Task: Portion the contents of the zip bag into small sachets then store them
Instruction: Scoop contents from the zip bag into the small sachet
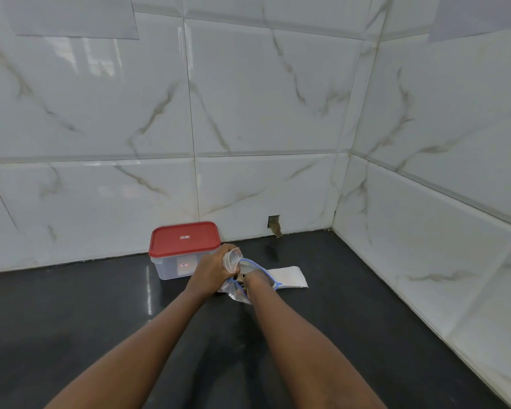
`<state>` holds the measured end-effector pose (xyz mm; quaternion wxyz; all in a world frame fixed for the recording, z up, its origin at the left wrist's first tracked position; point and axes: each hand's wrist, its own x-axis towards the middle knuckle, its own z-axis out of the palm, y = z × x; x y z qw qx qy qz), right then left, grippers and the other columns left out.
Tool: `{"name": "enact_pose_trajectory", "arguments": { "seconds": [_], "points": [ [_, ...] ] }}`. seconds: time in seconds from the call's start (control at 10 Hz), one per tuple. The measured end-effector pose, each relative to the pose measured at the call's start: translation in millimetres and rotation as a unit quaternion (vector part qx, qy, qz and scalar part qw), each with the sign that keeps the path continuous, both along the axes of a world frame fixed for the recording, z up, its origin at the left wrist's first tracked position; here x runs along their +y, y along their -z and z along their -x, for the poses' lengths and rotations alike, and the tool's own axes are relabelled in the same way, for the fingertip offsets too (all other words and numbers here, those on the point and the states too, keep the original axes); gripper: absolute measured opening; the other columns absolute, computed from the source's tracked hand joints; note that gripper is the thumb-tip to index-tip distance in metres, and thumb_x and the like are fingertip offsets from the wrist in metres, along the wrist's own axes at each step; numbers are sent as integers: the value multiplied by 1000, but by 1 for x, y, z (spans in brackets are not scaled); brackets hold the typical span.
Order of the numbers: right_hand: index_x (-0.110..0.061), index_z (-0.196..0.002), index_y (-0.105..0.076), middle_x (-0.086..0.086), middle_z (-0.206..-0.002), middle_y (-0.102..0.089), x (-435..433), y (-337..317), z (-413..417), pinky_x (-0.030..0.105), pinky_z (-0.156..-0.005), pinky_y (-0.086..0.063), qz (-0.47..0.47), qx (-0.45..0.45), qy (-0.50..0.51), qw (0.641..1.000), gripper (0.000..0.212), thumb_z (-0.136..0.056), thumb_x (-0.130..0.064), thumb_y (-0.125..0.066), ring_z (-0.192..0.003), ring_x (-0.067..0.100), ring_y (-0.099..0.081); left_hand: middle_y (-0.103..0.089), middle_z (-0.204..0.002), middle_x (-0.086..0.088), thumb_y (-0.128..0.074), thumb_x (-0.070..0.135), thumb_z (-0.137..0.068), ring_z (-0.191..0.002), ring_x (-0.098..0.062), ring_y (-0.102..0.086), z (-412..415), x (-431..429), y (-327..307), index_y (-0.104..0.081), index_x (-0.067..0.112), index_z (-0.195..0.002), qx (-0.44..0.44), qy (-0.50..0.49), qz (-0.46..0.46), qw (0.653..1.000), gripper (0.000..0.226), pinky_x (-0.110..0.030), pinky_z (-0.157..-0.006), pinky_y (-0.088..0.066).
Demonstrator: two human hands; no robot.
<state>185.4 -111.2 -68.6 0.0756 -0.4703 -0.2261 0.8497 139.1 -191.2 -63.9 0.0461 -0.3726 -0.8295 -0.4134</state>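
Two bare forearms reach forward from the bottom edge over a glossy black counter (71, 314). The right hand (252, 277) is pushed wrist-deep into the mouth of a clear zip bag (235, 292) with a blue rim, which lies crumpled on the counter in the middle of the view; its fingers are hidden inside, so I cannot tell whether they are grasping anything. Just to the left, the left hand (216, 267) is clenched around a small clear sachet (233, 257), held open-end up, touching the bag's rim. Behind the bag lies a flat white strip (289, 277). Further back on the left, a clear plastic box (171, 268) with a red lid (185, 239) stands against a white marble-tiled wall (248, 113).
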Motion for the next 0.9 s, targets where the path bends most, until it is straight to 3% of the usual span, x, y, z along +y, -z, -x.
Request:
{"name": "enact_pose_trajectory", "arguments": {
  "seconds": [0.1,0.2,0.3,0.4,0.5,0.6,0.7,0.8,0.9],
  "points": [
    [-17,-69,-41,1,-70,-47,8,10,18,20,-44,-49,-70,-9,6,997,23,-90,-12,-49,-47,10,-54,-68,-100,-6,-69,10,-76,-87,-25,-62,-2,7,-2,-60,9,-110,14,-19,5,1000,36,-21,-71,-37],
    [-15,-86,-53,5,-85,-60,12,0,4,24,-44,-47,-128,-54,14,990,8,-80,-12,-58,-58,23,-56,-68,-98,-7,-69,13,-76,-83,-27,-62,-4,12,-3,-58,10,-112,16,-28,13,999,37,-23,-67,-35],
    [-12,-107,-56,9,-95,-55,10,-26,-19,32,-57,-50,-182,-45,35,982,18,-95,-10,-43,-85,25,-55,-68,-89,-8,-69,17,-77,-76,-27,-61,-9,17,-5,-58,13,-111,16,-41,9,999,36,-25,-64,-34],
    [-4,-123,-55,13,-119,-56,18,-19,-23,37,-88,-55,-315,-126,-3,941,32,-91,-4,-47,-104,29,-61,-65,-81,-7,-64,19,-81,-69,-22,-53,-14,21,-6,-57,15,-108,3,-61,-2,998,29,-27,-62,-34],
    [-2,-120,-57,17,-125,-57,28,-21,-31,38,-89,-55,-380,-165,-54,909,31,-91,-3,-49,-107,30,-62,-65,-84,-7,-61,22,-82,-75,-25,-56,-19,25,-6,-56,16,-108,-2,-65,4,998,27,-32,-64,-40],
    [3,-115,-58,17,-117,-62,40,-27,-46,38,-83,-58,-393,-153,-68,904,27,-88,3,-52,-101,32,-66,-66,-87,-9,-59,22,-84,-79,-27,-59,-22,28,-6,-55,15,-108,5,-68,7,998,26,-36,-69,-45],
    [5,-109,-57,17,-94,-63,49,-36,-60,38,-81,-59,-388,-129,-67,910,25,-84,6,-59,-95,32,-67,-66,-87,-8,-61,20,-84,-75,-24,-59,-23,29,-3,-55,12,-108,24,-63,0,998,27,-34,-66,-46],
    [3,-94,-55,8,-66,-49,55,-42,-72,32,-69,-59,-381,-115,-65,915,7,-89,3,-50,-66,23,-67,-67,-87,-9,-62,19,-83,-77,-27,-61,-22,28,1,-55,11,-108,35,-67,5,997,27,-32,-64,-44],
    [-1,-72,-52,9,-60,-50,63,-47,-80,27,-51,-53,-390,-128,-23,912,19,-88,4,-42,-39,18,-54,-66,-89,-8,-62,18,-82,-80,-27,-61,-23,27,-1,-54,14,-110,13,-67,-2,998,30,-31,-65,-43]
  ]
}}
